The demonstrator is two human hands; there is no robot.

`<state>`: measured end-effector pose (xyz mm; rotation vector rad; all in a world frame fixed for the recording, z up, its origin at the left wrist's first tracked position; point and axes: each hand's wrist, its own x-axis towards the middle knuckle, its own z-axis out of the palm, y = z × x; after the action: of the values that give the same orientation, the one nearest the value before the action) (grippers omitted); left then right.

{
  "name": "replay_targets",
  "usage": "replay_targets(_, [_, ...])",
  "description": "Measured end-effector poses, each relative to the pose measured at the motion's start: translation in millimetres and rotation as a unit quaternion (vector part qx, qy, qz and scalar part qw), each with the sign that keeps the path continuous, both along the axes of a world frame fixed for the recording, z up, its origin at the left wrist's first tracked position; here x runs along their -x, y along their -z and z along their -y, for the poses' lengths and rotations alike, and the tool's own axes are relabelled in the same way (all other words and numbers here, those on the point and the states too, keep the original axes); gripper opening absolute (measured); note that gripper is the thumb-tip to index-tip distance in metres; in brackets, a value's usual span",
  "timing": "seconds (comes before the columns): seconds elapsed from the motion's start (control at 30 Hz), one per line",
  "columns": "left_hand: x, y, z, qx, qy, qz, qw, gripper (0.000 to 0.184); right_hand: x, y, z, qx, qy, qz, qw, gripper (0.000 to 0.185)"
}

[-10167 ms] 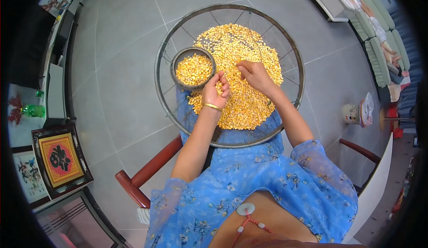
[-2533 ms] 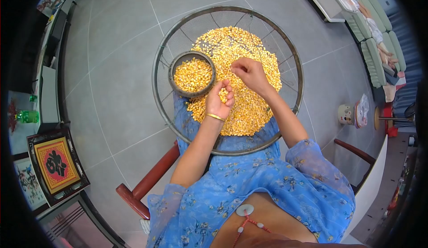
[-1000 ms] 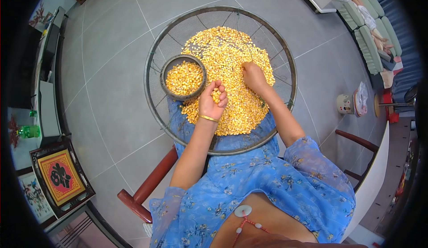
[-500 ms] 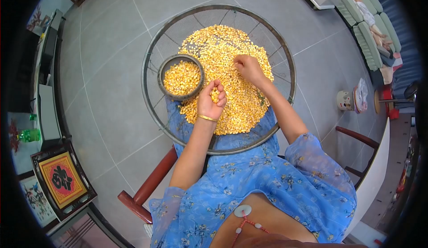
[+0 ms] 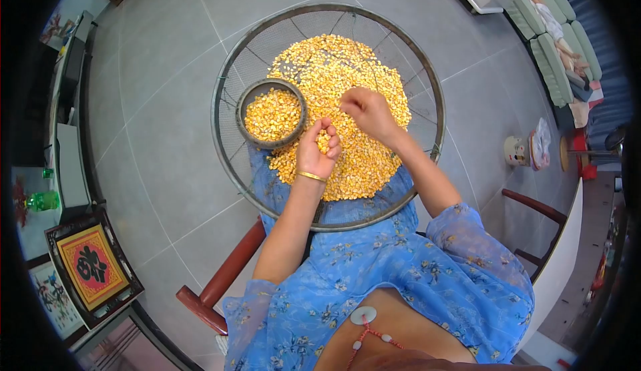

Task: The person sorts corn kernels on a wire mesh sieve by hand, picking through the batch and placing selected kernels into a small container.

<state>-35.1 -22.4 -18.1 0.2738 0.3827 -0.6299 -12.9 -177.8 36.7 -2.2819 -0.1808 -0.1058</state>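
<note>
A round mesh sieve (image 5: 433, 147) rests on my lap, with a wide heap of yellow corn kernels (image 5: 364, 164) spread over it. On the sieve's left side sits a dark round bowl (image 5: 243, 125), holding more kernels (image 5: 272, 114). My left hand (image 5: 318, 151) is curled, palm up, around a small handful of corn kernels just right of the bowl. Over the middle of the heap, my right hand (image 5: 369, 112) has its fingers pinched together; whatever is between the fingertips is hidden.
A red wooden chair arm (image 5: 230, 271) lies at my left, and another chair (image 5: 534, 211) stands at the right. A framed picture (image 5: 92, 264) is at far left. On the right are a small bin (image 5: 515, 151) and a green sofa (image 5: 551, 64) with a person's legs on it.
My right hand has shifted a little left and down across the heap, closer to my left hand. The left hand stays almost in place with its kernels.
</note>
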Motion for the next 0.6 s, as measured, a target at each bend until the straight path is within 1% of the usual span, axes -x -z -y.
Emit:
replay_targets(0.03, [-0.6, -1.2, 0.7, -0.016, 0.0, -0.009, 1.0, 0.017, 9.1, -8.8, -6.5, -0.061, -0.035, 0.039, 0.997, 0.009])
replay_targets(0.07, [-1.1, -3.1, 1.5, -0.032, 0.001, -0.016, 0.999, 0.018, 13.3, -15.1, -8.2, -0.061, -0.032, 0.041, 0.997, 0.009])
replay_targets(0.13, [-1.0, -5.6, 2.2, -0.033, 0.001, -0.024, 0.999, 0.018, 18.0, -21.9, -10.0, -0.072, -0.093, 0.044, 0.992, 0.01])
replay_targets(0.17, [-0.5, -6.5, 2.1, -0.034, -0.002, -0.032, 0.999, 0.018, 13.6, -15.0, -5.1, -0.072, -0.093, 0.045, 0.992, 0.01])
replay_targets(0.2, [-0.4, -4.0, 1.1, -0.034, -0.002, -0.031, 0.999, 0.018, 2.8, 0.8, 6.0, -0.045, -0.021, 0.059, 0.997, 0.009])
replay_targets(0.23, [-0.6, 1.2, -0.4, -0.008, 0.005, -0.015, 1.0, 0.018, -8.0, 16.2, 18.1, -0.018, 0.051, 0.073, 0.996, 0.009])
replay_targets(0.27, [-1.2, 3.3, -1.1, 0.018, 0.013, 0.001, 1.0, 0.018, -16.7, 28.8, 31.2, 0.06, 0.061, 0.083, 0.993, 0.011])
replay_targets(0.3, [-1.6, 1.8, -0.6, 0.019, 0.012, 0.004, 1.0, 0.018, -20.5, 47.8, 42.5, 0.061, 0.06, 0.086, 0.993, 0.011])
replay_targets(0.37, [-1.7, -0.3, 1.0, 0.005, -0.001, -0.008, 1.0, 0.019, -24.5, 78.9, 57.8, 0.224, 0.084, 0.002, 0.971, 0.016])
replay_targets(0.4, [-2.0, -0.6, 1.2, 0.006, -0.001, -0.007, 1.0, 0.019, -14.9, 77.2, 50.1, 0.197, 0.091, 0.019, 0.976, 0.021])
replay_targets(0.43, [-2.5, -0.5, 1.1, 0.008, -0.001, -0.007, 1.0, 0.018, -10.0, 77.2, 44.3, 0.197, 0.09, 0.019, 0.976, 0.021])
replay_targets(0.5, [-0.7, 2.0, 0.1, 0.009, 0.001, -0.012, 1.0, 0.018, 1.8, 79.0, 33.2, 0.176, -0.021, 0.008, 0.984, 0.025])
replay_targets(0.53, [-1.2, 2.6, -0.5, 0.007, 0.007, -0.005, 1.0, 0.016, 8.8, 73.9, 26.0, 0.154, -0.048, -0.018, 0.987, 0.025])
replay_targets(0.57, [-2.0, 3.1, -0.4, 0.006, 0.013, 0.003, 1.0, 0.015, 11.1, 66.1, 23.0, 0.154, -0.046, -0.019, 0.987, 0.025])
replay_targets(0.6, [-2.0, 2.3, 0.0, 0.006, 0.013, 0.002, 1.0, 0.015, 12.2, 55.3, 20.1, 0.104, -0.073, -0.026, 0.992, 0.024])
